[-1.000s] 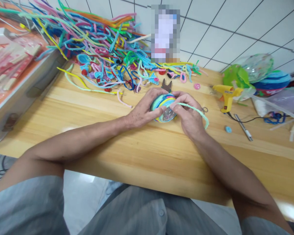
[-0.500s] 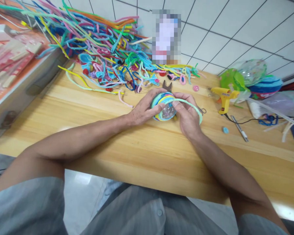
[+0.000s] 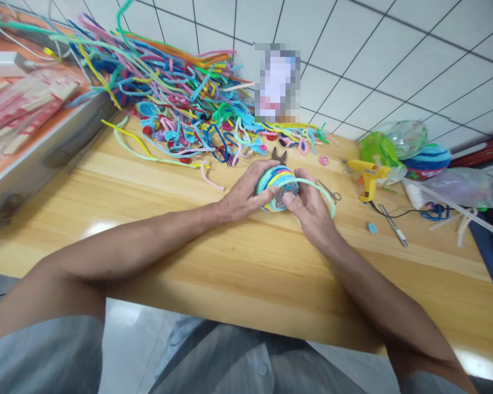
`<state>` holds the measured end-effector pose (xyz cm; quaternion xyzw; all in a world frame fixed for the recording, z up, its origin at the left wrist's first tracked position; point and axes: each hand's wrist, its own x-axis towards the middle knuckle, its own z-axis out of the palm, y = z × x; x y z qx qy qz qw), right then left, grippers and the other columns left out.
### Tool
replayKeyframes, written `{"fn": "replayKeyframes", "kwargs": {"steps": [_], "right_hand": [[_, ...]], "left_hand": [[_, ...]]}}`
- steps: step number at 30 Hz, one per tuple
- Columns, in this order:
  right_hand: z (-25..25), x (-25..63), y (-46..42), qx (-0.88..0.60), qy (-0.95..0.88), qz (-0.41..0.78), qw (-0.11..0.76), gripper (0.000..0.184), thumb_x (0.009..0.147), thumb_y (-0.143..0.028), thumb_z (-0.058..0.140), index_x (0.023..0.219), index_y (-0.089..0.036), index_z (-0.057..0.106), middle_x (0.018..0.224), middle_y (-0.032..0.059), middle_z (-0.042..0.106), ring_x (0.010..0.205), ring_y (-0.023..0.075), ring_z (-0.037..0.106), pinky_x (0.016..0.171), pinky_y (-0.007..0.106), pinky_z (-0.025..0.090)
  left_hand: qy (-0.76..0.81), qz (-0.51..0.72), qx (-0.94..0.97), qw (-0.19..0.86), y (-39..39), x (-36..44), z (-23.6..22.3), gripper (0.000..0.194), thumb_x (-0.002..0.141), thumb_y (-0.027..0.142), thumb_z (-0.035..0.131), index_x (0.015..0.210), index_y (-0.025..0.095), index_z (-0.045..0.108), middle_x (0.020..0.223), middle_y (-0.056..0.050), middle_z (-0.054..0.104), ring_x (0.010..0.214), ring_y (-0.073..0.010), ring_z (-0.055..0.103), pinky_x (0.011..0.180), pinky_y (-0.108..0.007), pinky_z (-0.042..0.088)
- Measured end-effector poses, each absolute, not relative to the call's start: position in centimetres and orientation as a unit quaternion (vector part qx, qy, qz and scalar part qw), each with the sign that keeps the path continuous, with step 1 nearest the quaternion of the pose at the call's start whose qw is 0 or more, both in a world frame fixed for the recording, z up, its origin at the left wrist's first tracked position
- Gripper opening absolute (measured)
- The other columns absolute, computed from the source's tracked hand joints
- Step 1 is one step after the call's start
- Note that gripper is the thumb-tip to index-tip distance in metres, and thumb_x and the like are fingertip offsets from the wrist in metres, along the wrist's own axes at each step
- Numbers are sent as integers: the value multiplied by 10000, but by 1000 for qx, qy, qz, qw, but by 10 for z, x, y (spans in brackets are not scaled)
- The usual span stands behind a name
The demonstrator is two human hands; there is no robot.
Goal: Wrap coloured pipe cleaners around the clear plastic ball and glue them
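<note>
Between my hands is a round, clear-ended container (image 3: 274, 179), wrapped in coils of blue, yellow and green pipe cleaner. My left hand (image 3: 243, 190) grips its left side, the thumb lying over the coils towards the clear end. On the other side my right hand (image 3: 315, 214) holds it, with the thumb on the clear end and the fingers partly hidden behind. A loose light green pipe cleaner (image 3: 319, 189) leaves the coils and arcs over the right fingers. Dark plier jaws (image 3: 279, 156) show just beyond the container. Scissor handles (image 3: 335, 195) lie right of my right hand.
A heap of coloured pipe cleaners (image 3: 176, 90) lies along the wall at the back left. Right of my hands are a yellow glue gun (image 3: 368, 178) with its cord, a pen-like tool (image 3: 393, 225) and a small blue piece (image 3: 372, 227). A drawer-like box (image 3: 45, 156) stands at left.
My right thumb has moved from the green pipe cleaner down onto the container's clear end. The view has shifted slightly, so the table sits lower.
</note>
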<state>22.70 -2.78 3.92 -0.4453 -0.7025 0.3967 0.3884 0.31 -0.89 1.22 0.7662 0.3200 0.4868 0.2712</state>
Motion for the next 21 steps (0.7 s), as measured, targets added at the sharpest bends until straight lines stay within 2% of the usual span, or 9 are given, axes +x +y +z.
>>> {"fn": "replayKeyframes", "kwargs": {"steps": [4, 6, 9, 12, 14, 16, 18, 20, 21], "right_hand": [[74, 248, -33, -451, -690, 474, 311, 796, 882, -763, 845, 1507, -298, 683, 1612, 103, 667, 1609, 388, 544, 1363, 691, 406], [101, 267, -35, -425, -713, 496, 254, 701, 908, -660, 881, 1502, -327, 715, 1575, 80, 711, 1531, 364, 636, 1305, 645, 511], [136, 297, -37, -408, -730, 514, 191, 536, 977, -604, 834, 1438, -338, 780, 1452, 88, 799, 1292, 321, 803, 1020, 493, 726], [148, 312, -37, -402, -704, 520, 270, 397, 966, -615, 838, 1194, -292, 875, 1155, 87, 888, 953, 248, 868, 778, 359, 740], [141, 309, -41, -403, -670, 490, 386, 306, 953, -577, 860, 996, -274, 866, 913, 37, 866, 692, 177, 792, 596, 282, 666], [126, 297, -51, -415, -678, 403, 454, 271, 1001, -506, 820, 884, -262, 807, 750, -7, 783, 571, 144, 685, 517, 261, 580], [110, 281, -64, -430, -754, 240, 435, 200, 1055, -402, 758, 915, -261, 781, 806, 5, 785, 699, 174, 740, 655, 313, 633], [102, 268, -76, -403, -829, 35, 387, 80, 1012, -327, 809, 1065, -270, 790, 1082, 62, 834, 1049, 268, 807, 931, 455, 676], [102, 265, -80, -386, -845, -46, 367, 186, 983, -321, 843, 1153, -273, 786, 1236, 95, 819, 1218, 324, 778, 1044, 536, 650]], "left_hand": [[319, 485, 767, 273, -6, 3, 10, 614, 1142, 604, 500, 1576, 171, 506, 1581, -192, 609, 1515, -302, 577, 1318, -499, 466], [323, 483, 765, 279, -5, 4, 9, 612, 1139, 605, 508, 1574, 174, 511, 1580, -191, 611, 1512, -309, 579, 1319, -508, 464], [321, 485, 762, 285, -4, 4, 8, 610, 1135, 599, 518, 1573, 174, 512, 1581, -190, 614, 1508, -318, 579, 1321, -522, 458], [324, 488, 757, 289, -4, 4, 8, 604, 1134, 590, 526, 1568, 170, 515, 1568, -189, 619, 1498, -313, 585, 1313, -511, 467], [325, 490, 755, 292, -4, 4, 8, 597, 1133, 582, 536, 1563, 168, 520, 1560, -191, 623, 1494, -315, 588, 1309, -515, 471], [324, 490, 753, 295, -5, 4, 8, 587, 1132, 573, 542, 1564, 176, 521, 1567, -189, 623, 1498, -321, 586, 1309, -527, 472], [324, 490, 753, 297, -5, 4, 8, 579, 1131, 568, 541, 1566, 187, 519, 1576, -184, 621, 1501, -323, 585, 1308, -534, 474], [328, 489, 751, 297, -6, 5, 9, 571, 1131, 559, 542, 1567, 192, 517, 1580, -179, 619, 1500, -319, 586, 1308, -531, 476], [329, 490, 751, 296, -6, 5, 9, 566, 1130, 551, 545, 1565, 190, 517, 1575, -180, 621, 1498, -316, 587, 1308, -528, 476]]}}
